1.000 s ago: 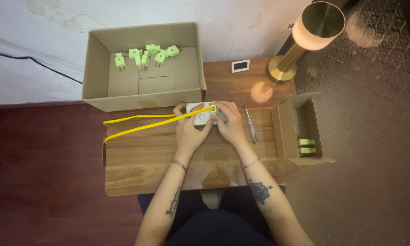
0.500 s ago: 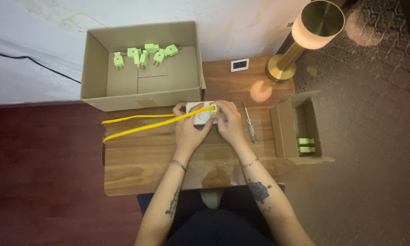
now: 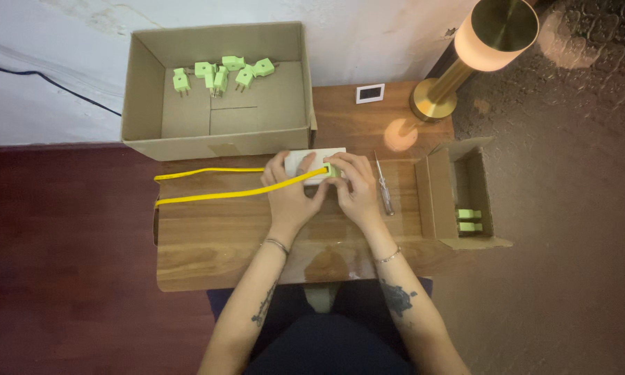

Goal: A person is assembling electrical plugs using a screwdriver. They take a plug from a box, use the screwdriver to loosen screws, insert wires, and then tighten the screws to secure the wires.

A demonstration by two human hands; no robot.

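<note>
— So, where are the hands?
— Both are at the middle of the wooden bench (image 3: 208, 243), on a white power strip (image 3: 311, 163) lying flat near its far edge. The left hand (image 3: 289, 196) lies over the strip's near side, fingers curled on it and grip closed around it. The right hand (image 3: 354, 187) has its fingertips pinched together on a small green plug (image 3: 334, 170) at the strip's right end.
— And the yellow thing?
— A yellow cable (image 3: 215, 194) runs from the strip leftward in two strands to the bench's left edge.
— What else is about?
— A screwdriver (image 3: 383, 186) just beside the right hand. A big open cardboard box (image 3: 146, 104) behind, with several green plugs (image 3: 219, 73) at its back. A small box (image 3: 434, 194) at the right holds two more (image 3: 468, 220). A brass lamp (image 3: 465, 55) stands at the far right corner, with a small white card (image 3: 370, 93) near it.
</note>
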